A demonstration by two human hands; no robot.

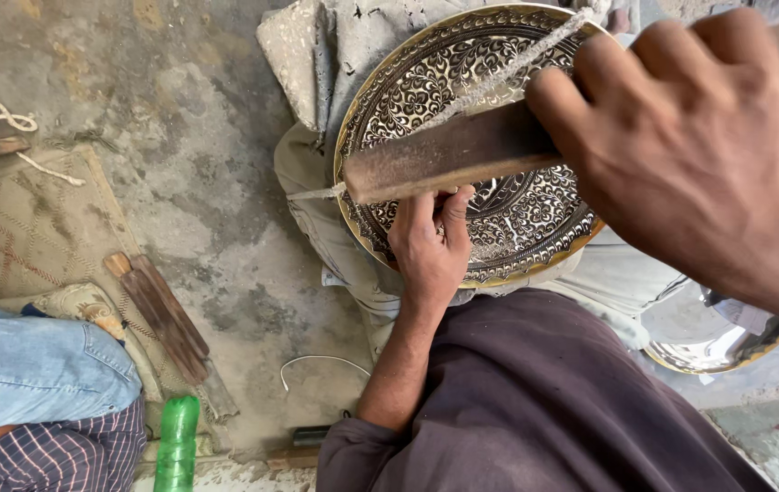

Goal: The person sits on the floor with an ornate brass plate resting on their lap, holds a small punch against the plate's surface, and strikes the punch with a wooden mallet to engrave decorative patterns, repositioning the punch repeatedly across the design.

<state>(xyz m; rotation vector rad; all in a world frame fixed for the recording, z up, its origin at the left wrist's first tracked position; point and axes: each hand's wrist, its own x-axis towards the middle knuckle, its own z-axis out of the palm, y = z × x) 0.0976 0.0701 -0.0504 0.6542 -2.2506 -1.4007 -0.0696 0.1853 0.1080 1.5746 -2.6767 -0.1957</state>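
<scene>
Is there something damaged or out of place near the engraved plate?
Nothing looks damaged. The engraved plate rests tilted on cloth-covered knees, steadied by the left hand; the right hand holds a wooden stick over it. A green bottle stands on the rough floor.

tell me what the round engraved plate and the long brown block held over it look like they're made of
The round engraved plate looks like metal, probably brass: a shiny golden rim and pale floral relief on dark, blackened ground. The long brown block in the right hand looks like worn wood: matte, rough and dusty at its end, though that is not certain.
</scene>
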